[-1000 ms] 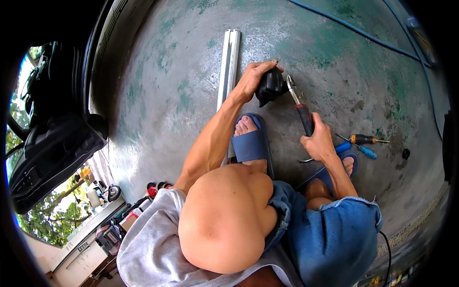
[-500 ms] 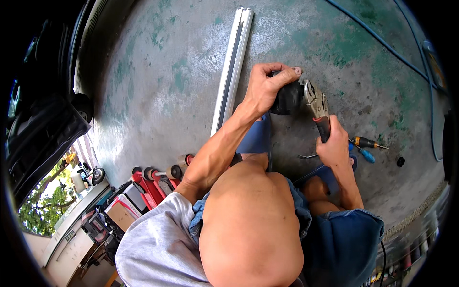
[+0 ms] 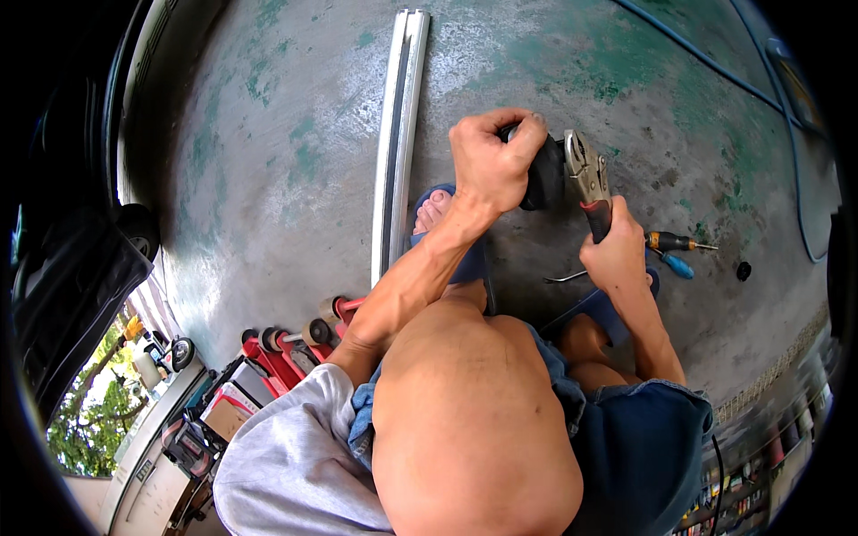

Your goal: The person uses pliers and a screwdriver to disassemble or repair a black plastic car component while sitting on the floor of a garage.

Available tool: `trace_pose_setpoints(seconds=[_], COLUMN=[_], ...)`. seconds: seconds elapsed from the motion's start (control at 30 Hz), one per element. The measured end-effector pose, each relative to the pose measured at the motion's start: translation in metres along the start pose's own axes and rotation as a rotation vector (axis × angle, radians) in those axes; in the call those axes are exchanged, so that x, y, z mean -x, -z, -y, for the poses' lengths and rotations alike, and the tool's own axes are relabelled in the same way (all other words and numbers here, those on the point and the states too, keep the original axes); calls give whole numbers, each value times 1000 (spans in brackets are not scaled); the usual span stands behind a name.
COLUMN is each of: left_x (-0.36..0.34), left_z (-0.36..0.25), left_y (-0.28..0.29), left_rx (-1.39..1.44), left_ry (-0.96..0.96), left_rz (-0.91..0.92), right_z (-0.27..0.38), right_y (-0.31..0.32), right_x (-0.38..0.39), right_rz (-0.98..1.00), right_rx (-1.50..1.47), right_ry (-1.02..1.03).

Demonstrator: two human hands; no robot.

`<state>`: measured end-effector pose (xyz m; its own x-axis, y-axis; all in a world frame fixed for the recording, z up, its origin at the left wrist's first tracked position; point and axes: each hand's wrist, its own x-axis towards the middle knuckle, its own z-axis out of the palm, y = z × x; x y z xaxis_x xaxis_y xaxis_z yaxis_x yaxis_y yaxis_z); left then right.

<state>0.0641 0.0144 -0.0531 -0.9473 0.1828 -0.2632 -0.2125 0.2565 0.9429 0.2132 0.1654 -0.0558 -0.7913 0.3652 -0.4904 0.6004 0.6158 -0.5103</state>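
The left hand (image 3: 496,161) holds a rounded black part (image 3: 543,174) out in front of the left foot, its grip folded over the top and near side with the thumb lying along it. The right hand (image 3: 617,248) has its grip wrapped around the dark, red-trimmed handle of a pair of locking pliers (image 3: 587,174), whose metal head points up and away from the body, right beside the right-hand face of the black part. Whether the jaws bite on that part or merely sit next to it I cannot tell, since the contact is small and dark. The step in hand looks like working the pliers at the side of the black part while the other hand braces it; the next move would call for a firm left hold and a well-aligned right wrist, so that the tool does not slip. On the floor (image 3: 295,223), a long silvery rail (image 3: 393,152) lies to the left of the hands. Near the right foot are an orange-and-black screwdriver (image 3: 668,241), a blue-handled tool (image 3: 677,265) and a thin bent metal rod (image 3: 565,279), with a small black round piece (image 3: 744,271) farther right.
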Motion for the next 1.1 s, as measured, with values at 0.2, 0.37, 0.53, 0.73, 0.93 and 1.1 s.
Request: trace_pose_setpoints(seconds=[0.2, 0.37, 0.53, 0.73, 0.93, 1.1], left_x=[-23, -63, -70, -63, -41, -7], left_z=[-3, 6, 9, 27, 11, 0], left_y=[-15, -36, -22, 4, 18, 13], left_rx=[-107, -306, -354, 418, 339, 287], left_ry=[-69, 31, -98, 93, -48, -75], left_rz=[-34, 73, 147, 496, 438, 88], right_z=[21, 14, 3, 14, 10, 16], right_y=[10, 3, 14, 17, 12, 15], right_x=[-15, -15, -20, -19, -22, -17], right_rz=[44, 95, -32, -16, -99, -97], right_rx=[79, 42, 11, -78, -66, -36], right_ry=[-155, -293, -145, -20, 138, 147])
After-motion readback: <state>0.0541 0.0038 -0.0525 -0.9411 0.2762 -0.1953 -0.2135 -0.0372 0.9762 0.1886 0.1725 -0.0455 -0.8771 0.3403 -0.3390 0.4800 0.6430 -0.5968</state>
